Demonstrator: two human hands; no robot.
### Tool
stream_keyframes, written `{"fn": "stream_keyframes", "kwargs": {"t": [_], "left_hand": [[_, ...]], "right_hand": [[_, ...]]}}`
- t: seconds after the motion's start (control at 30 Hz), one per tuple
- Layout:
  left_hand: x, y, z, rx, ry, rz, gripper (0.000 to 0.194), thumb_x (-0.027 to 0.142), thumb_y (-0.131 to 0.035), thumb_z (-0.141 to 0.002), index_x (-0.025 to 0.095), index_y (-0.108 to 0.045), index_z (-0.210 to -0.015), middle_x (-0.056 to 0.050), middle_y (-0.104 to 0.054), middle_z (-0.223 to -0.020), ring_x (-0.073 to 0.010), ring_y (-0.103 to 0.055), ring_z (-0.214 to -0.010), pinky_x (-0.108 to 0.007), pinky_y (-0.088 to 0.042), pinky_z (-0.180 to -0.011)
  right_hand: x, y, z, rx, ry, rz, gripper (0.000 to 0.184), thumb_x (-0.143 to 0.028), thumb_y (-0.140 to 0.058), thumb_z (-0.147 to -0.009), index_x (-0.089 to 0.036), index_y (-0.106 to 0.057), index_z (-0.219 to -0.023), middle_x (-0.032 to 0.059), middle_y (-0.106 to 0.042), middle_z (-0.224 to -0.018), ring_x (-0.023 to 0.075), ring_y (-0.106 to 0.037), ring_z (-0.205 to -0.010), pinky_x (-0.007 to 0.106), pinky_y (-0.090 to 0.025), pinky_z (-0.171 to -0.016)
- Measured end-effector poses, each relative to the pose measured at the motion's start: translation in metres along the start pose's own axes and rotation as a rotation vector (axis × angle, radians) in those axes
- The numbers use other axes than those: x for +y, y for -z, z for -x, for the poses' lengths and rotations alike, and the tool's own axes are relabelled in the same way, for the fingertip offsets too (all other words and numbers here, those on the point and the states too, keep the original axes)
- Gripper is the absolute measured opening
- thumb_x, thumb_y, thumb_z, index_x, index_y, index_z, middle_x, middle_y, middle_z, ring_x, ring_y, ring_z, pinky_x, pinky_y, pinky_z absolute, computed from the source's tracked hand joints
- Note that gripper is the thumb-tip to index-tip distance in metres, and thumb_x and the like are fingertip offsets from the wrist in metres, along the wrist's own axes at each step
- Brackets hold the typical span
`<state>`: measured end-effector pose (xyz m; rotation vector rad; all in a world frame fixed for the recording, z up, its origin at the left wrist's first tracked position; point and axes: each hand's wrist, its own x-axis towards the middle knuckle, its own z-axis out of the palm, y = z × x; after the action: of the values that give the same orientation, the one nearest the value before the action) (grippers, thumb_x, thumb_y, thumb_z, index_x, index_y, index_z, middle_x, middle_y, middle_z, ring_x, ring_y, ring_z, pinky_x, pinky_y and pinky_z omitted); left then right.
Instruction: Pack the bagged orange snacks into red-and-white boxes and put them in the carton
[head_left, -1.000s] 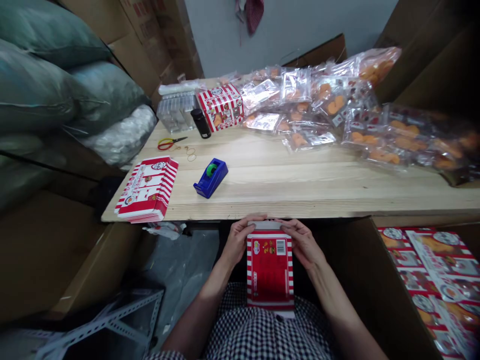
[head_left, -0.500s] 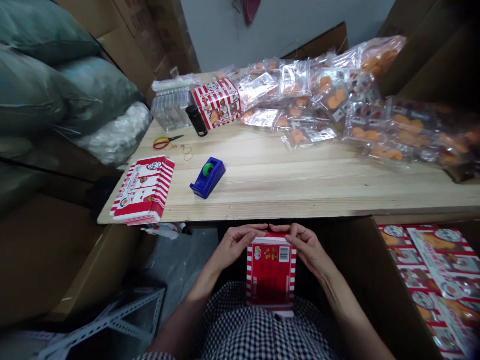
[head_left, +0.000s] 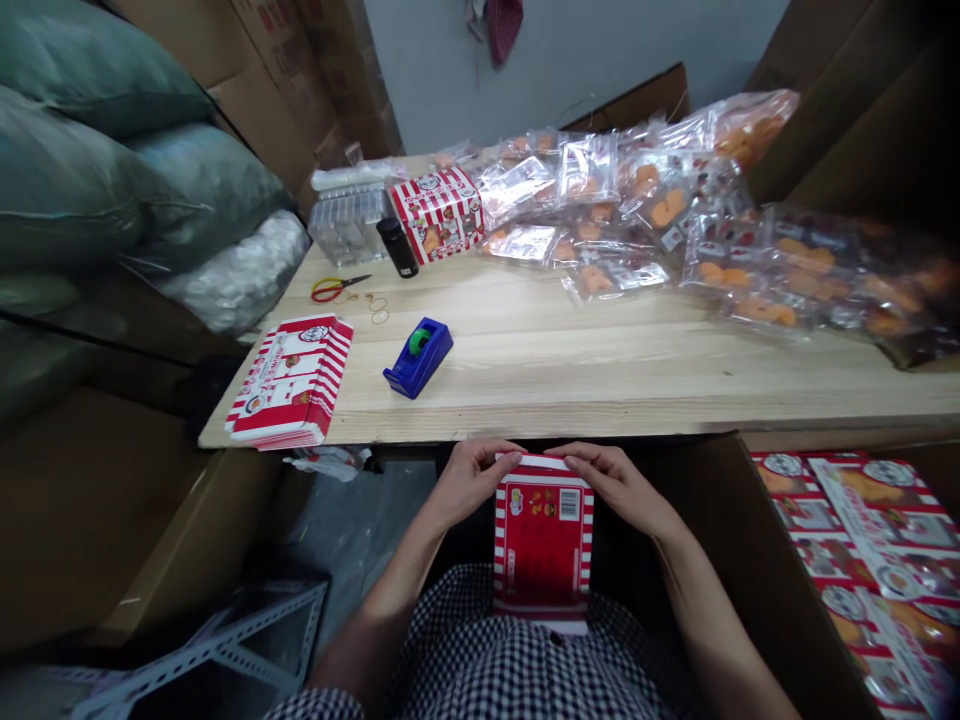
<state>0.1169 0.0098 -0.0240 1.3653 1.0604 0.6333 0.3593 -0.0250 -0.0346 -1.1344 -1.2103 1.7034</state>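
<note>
A red-and-white striped cardboard box (head_left: 543,545) stands upright at my lap, its back panel with a barcode facing up toward me. My left hand (head_left: 474,482) grips the box's upper left corner, thumb on the near side. At the upper right corner my right hand (head_left: 609,482) holds it the same way, thumb pressed near the top edge. The far-side fingers of both hands are partly hidden behind the box. On the table beyond lie a blue tape dispenser (head_left: 418,358) with green tape and a stack of flat printed cartons (head_left: 292,382).
Clear bags of orange toy pieces (head_left: 592,225) cover the table's back and right. Scissors (head_left: 337,288), a black bottle (head_left: 397,248), a printed box (head_left: 442,215) and clear plastic trays (head_left: 349,225) stand back left. An open carton (head_left: 694,560) at right holds packed boxes (head_left: 862,530).
Both hands have shifted slightly at the box's top edge, and the flap there now lies flatter. The fingers that met over the top have drawn apart. The view has tilted a little.
</note>
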Motion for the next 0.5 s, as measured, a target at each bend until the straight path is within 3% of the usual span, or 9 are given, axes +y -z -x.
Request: {"fn": "stream_keyframes", "kwargs": {"t": [0.2, 0.33, 0.5], "left_hand": [[-0.003, -0.004, 0.003, 0.024, -0.012, -0.064, 0.033, 0.045, -0.061, -0.09, 0.02, -0.08, -0.102, -0.007, -0.078, -0.094, -0.024, -0.069, -0.082, -0.03, -0.052, -0.07], [-0.005, -0.004, 0.002, 0.029, 0.0, -0.053, 0.034, 0.044, -0.06, -0.091, 0.02, -0.079, -0.106, -0.007, -0.079, -0.095, -0.024, -0.07, -0.083, -0.029, -0.052, -0.07], [-0.002, -0.004, 0.005, 0.03, -0.038, -0.123, 0.032, 0.042, -0.058, -0.093, 0.02, -0.079, -0.103, -0.006, -0.079, -0.097, -0.0244, -0.071, -0.086, -0.029, -0.052, -0.072]], "right_hand": [[0.002, 0.008, -0.003, -0.045, -0.035, 0.063, 0.033, -0.045, -0.061, -0.094, -0.026, -0.074, -0.117, 0.0024, -0.079, -0.104, 0.0217, -0.073, -0.09, 0.034, -0.057, -0.081], [-0.002, 0.014, -0.01, -0.152, -0.049, 0.07, 0.035, -0.043, -0.059, -0.095, -0.028, -0.07, -0.124, 0.0025, -0.078, -0.106, 0.0215, -0.073, -0.093, 0.036, -0.057, -0.083], [-0.006, 0.014, -0.013, -0.191, -0.05, 0.06, 0.03, -0.041, -0.063, -0.093, -0.025, -0.074, -0.116, 0.005, -0.078, -0.105, 0.0219, -0.074, -0.09, 0.036, -0.059, -0.079]]}}
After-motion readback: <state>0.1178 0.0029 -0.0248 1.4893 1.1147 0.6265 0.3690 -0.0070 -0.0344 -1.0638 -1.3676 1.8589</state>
